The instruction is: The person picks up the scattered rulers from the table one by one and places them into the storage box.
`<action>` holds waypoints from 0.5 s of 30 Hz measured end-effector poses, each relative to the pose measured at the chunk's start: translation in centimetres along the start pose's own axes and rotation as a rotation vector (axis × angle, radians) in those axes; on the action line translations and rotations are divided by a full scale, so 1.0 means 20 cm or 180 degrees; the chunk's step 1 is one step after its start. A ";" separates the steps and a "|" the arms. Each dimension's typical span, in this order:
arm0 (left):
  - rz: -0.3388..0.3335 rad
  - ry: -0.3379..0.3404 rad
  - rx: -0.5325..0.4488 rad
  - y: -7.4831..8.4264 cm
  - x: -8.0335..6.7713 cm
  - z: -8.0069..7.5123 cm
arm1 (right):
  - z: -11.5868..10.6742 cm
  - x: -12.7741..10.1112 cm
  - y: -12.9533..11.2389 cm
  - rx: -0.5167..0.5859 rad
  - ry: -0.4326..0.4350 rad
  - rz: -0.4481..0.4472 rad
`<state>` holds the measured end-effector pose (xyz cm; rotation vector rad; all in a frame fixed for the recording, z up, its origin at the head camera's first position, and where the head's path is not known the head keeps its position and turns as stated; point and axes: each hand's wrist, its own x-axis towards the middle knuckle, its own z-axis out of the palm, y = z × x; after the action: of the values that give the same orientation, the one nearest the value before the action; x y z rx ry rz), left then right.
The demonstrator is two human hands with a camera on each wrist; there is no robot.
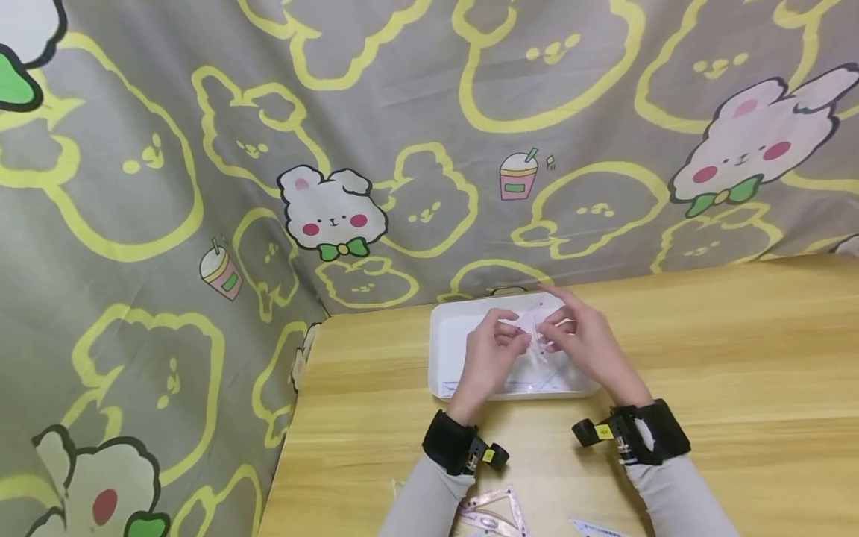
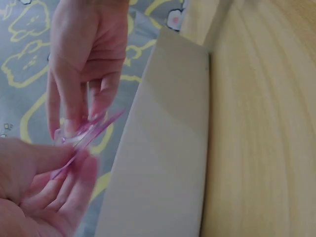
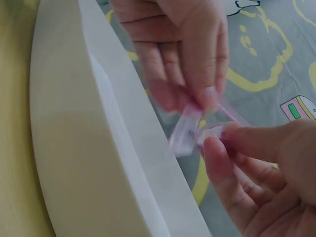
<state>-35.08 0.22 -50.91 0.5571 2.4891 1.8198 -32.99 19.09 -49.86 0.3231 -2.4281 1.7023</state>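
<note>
Both hands meet above a white tray [image 1: 448, 350] at the back of the wooden table. Between them is a small clear plastic packet with pink in it [image 1: 533, 328]. My left hand [image 1: 496, 344] pinches its left side and my right hand [image 1: 573, 334] pinches its right side. In the left wrist view the left hand [image 2: 44, 187] and right hand [image 2: 84, 59] hold the pink-edged packet [image 2: 89, 131] beside the tray [image 2: 163, 148]. The right wrist view shows the right hand [image 3: 261, 168], the left hand [image 3: 182, 49], the blurred packet [image 3: 190, 128] and the tray wall [image 3: 98, 148].
Clear plastic pieces [image 1: 537, 379] lie in the tray under the hands. A pink triangular ruler [image 1: 495, 514] and a white card [image 1: 597, 529] lie at the table's near edge. A bunny-print cloth [image 1: 335, 149] hangs behind and to the left of the table [image 1: 738, 358].
</note>
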 end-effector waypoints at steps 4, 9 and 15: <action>0.0176 0.0279 -0.0088 -0.01 0.01 0.03 | -0.01 0.01 0.01 -0.0195 0.0138 -0.0023; 0.0202 0.0233 0.0329 -0.04 0.00 0.04 | -0.02 0.00 0.02 -0.0751 0.0367 0.0006; 0.0292 0.0103 0.0829 -0.09 -0.01 0.06 | -0.04 0.00 0.08 -0.1162 0.0374 0.0019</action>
<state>-35.17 0.93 -52.94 0.6644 2.7875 1.5505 -33.44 20.40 -51.01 0.1616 -2.5826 1.2050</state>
